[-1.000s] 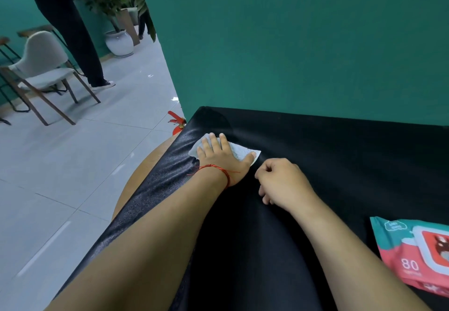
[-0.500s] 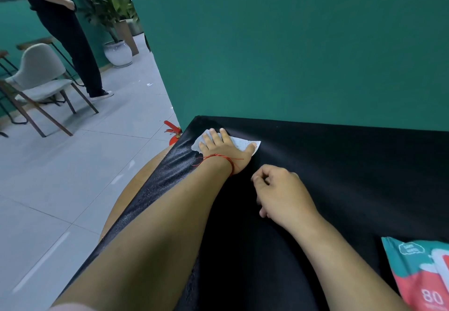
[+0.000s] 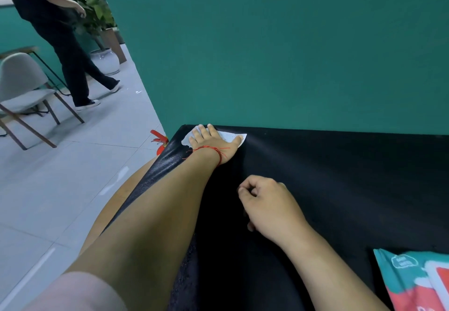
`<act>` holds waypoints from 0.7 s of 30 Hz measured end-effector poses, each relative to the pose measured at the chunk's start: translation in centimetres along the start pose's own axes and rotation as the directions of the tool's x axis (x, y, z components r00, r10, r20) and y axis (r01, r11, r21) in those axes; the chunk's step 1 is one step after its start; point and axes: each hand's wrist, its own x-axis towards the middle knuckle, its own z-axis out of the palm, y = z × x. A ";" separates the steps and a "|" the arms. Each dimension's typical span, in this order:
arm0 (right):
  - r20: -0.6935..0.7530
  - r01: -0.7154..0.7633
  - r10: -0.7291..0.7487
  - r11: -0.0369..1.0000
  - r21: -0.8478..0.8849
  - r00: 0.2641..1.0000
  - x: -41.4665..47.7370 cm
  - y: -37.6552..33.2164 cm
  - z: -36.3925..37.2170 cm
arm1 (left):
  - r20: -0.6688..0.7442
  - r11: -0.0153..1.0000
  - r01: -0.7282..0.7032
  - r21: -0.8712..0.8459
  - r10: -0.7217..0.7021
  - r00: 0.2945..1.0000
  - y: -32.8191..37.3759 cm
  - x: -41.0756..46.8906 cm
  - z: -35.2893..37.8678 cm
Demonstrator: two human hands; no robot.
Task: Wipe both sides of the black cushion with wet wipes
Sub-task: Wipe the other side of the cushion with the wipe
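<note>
The black cushion [image 3: 340, 177] fills the lower right of the view, lying flat against a green wall. My left hand [image 3: 213, 144], with a red string at the wrist, presses a white wet wipe [image 3: 229, 136] flat onto the cushion's far left corner. My right hand [image 3: 269, 204] rests on the middle of the cushion as a loose fist, fingers curled, nothing visible in it.
A teal and pink wet wipe pack [image 3: 418, 279] lies on the cushion at the lower right. A round wooden table edge [image 3: 116, 196] shows under the cushion's left side. A person [image 3: 60, 38] walks on the tiled floor beside a grey chair [image 3: 21, 87] and a potted plant [image 3: 97, 19].
My left hand has slid the wipe away from me, up to the cushion's far left corner by the wall. The right hand stayed put. The person in the background has started walking.
</note>
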 end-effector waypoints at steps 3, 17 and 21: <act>0.020 -0.011 0.011 0.999 0.033 1.000 -0.1 -0.1 -0.1 | -0.117 0.985 -0.023 -0.168 0.003 0.993 -0.4 -0.3 0.0; 0.020 -0.016 0.015 1.000 0.017 1.000 0.1 -0.1 0.1 | -0.056 0.999 0.033 -0.021 -0.034 0.998 -0.7 -0.4 0.6; 0.028 -0.006 0.005 1.000 0.020 1.000 0.1 0.0 -0.1 | -0.006 0.996 0.091 0.020 -0.091 0.996 0.0 0.5 -0.3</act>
